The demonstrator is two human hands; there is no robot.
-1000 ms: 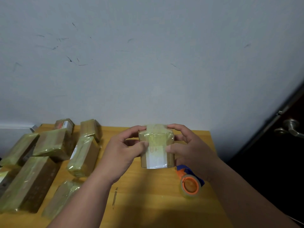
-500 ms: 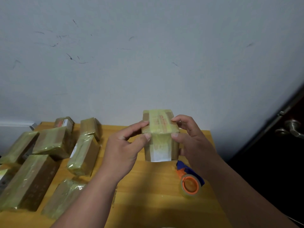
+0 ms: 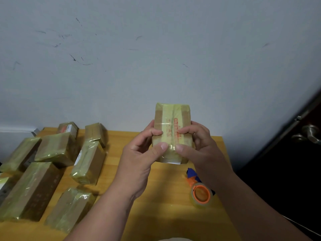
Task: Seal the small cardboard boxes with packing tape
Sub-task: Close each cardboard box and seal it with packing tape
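Above the table, our left hand and right hand grip a small cardboard box, yellowish tape banding its red-printed face.

A wooden table stood against the wall. A tape dispenser with an orange core lay on it toward its right edge. To the left of the dispenser, well apart from it, a cluster of taped cardboard boxes lay on the top, some touching, reaching to the table's left end.
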